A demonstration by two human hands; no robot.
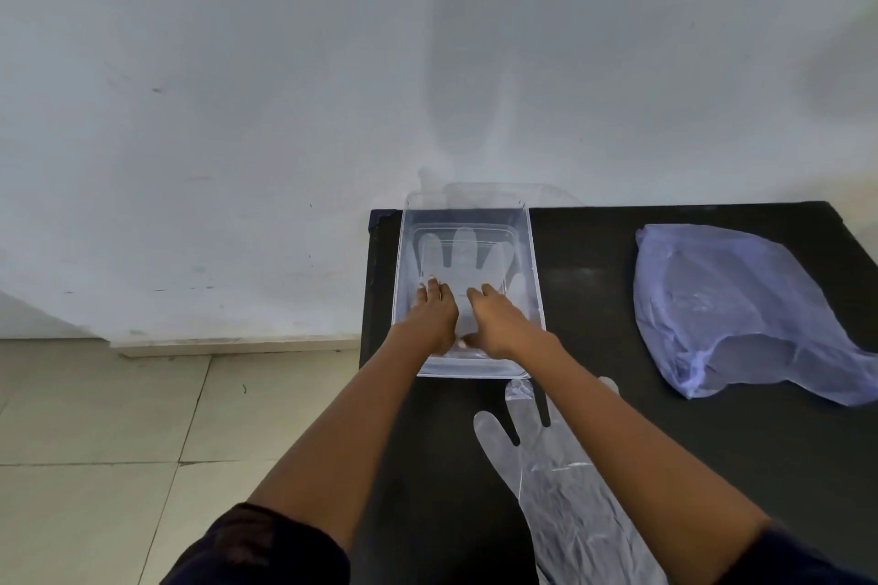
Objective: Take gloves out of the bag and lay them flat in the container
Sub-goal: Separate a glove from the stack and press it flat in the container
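A clear plastic container (534, 261) stands at the far left corner of the black table. Inside it a transparent glove (463, 254) lies flat, fingers pointing away from me. My left hand (434, 316) and my right hand (496, 321) rest palm down on the glove's lower part, side by side, fingers spread and pressing it against the container floor. A second transparent glove (565, 485) lies flat on the table near me, partly under my right forearm. The pale purple plastic bag (731, 304) lies crumpled at the right.
The black table (665, 442) ends just left of the container, with a tiled floor (104, 432) below. A pale wall rises directly behind the table's far edge.
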